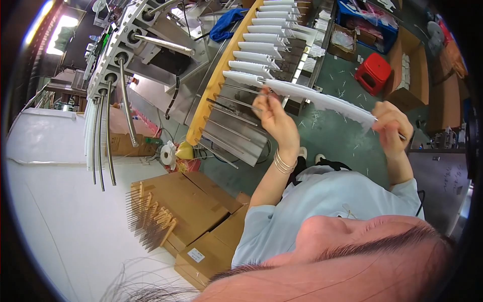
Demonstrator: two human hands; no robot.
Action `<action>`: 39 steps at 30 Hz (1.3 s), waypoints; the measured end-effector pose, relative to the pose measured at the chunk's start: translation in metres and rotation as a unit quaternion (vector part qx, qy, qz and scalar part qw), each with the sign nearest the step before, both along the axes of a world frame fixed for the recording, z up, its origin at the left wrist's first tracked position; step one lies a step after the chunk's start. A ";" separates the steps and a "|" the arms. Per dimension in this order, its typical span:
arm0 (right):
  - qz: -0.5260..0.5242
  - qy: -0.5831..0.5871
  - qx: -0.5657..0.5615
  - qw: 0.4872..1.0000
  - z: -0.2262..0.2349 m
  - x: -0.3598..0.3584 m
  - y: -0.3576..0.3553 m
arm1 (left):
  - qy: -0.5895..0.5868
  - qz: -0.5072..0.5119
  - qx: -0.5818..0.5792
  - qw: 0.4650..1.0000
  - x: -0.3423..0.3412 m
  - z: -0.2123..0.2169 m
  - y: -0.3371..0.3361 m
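Long white sleeve is stretching nearly level, tilting slightly down toward the right, fuzzy along its lower edge. One end is sitting at a thin metal rod jutting from the yellow wooden rack; the other end is lying over another thin rod.

Both hands raised — fingers pinched (forearms upright).

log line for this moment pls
left hand: pinches white sleeve near rack | right hand: grips sleeve's far end | sleeve: on rod
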State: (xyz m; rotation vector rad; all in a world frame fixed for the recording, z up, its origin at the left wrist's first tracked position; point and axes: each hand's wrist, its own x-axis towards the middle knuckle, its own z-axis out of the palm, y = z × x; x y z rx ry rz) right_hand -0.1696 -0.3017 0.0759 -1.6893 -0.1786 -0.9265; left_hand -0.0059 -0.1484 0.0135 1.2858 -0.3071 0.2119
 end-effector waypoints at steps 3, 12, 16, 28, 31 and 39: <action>0.003 -0.001 -0.007 1.000 -0.003 0.018 0.003 | 0.020 0.049 -0.029 0.998 0.010 0.007 -0.001; 0.050 -0.053 0.045 0.996 -0.014 0.006 -0.018 | 0.059 0.001 -0.161 0.985 0.003 0.020 -0.010; 0.076 -0.080 0.151 0.982 -0.030 -0.014 -0.043 | 0.058 -0.064 -0.199 0.976 -0.011 0.014 -0.016; 0.122 -0.023 -0.378 0.917 -0.029 -0.082 0.022 | 0.419 -0.321 -0.155 0.835 -0.025 -0.041 -0.080; 0.354 0.054 -0.200 0.912 -0.038 -0.076 0.004 | 0.441 -0.350 -0.122 0.817 -0.049 -0.051 -0.086; 0.103 0.301 0.332 0.888 -0.103 0.031 -0.044 | 0.434 -0.327 -0.141 0.827 -0.088 -0.040 -0.081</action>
